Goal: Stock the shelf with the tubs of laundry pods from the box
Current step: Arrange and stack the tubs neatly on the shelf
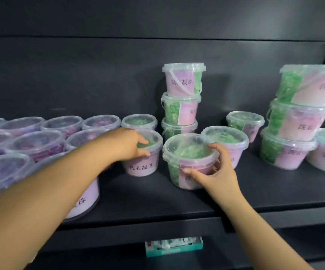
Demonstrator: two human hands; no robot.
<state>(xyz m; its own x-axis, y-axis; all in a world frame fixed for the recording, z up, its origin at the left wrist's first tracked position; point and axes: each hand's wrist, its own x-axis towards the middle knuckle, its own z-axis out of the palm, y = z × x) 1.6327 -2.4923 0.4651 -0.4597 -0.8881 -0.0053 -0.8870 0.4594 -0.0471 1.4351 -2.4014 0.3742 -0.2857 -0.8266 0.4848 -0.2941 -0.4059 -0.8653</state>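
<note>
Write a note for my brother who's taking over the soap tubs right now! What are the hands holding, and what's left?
Left hand: grips the top of the left green tub, standing on the shelf.
Right hand: holds the front green tub by its side, apparently on the shelf.
Done: purple tubs in rows at left; green tubs in a middle stack and a right stack, whose top tub tilts.
Left: line up these two tubs, probably straighten the tilted one. The box is out of view, so remaining stock is unknown.

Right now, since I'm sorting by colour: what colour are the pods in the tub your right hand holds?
Green pods beside a pink label; head view.
</note>
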